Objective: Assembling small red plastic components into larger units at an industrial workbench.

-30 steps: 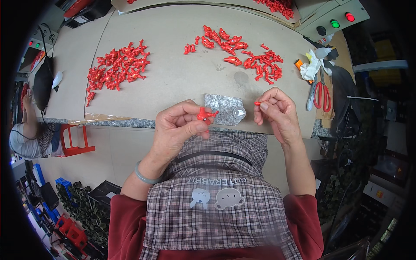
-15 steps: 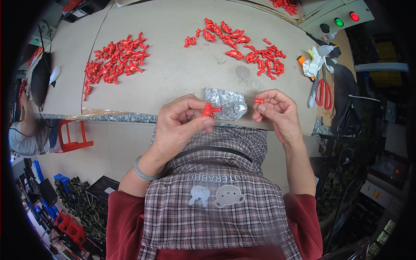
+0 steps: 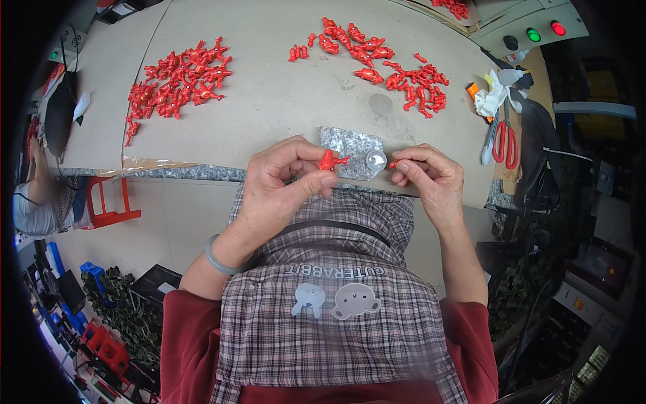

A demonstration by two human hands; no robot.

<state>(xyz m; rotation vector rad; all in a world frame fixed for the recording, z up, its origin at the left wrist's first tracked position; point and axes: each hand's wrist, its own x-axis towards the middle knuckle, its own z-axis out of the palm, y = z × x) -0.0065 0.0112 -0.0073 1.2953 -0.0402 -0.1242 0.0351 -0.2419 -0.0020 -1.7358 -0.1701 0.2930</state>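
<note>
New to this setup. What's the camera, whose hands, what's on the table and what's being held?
No robot here: these are a person's bare hands. The view comes from a fisheye camera worn on the head, looking down, so straight edges look bent.

The left hand pinches a red figure; the right hand pinches a small red part. The two pieces are apart.

Between the hands, a speckled grey slab lies on the worktop, with a round clear dish at its right edge. Beyond lie a left pile of red pieces and scattered red pieces; red-handled scissors lie far right.
</note>
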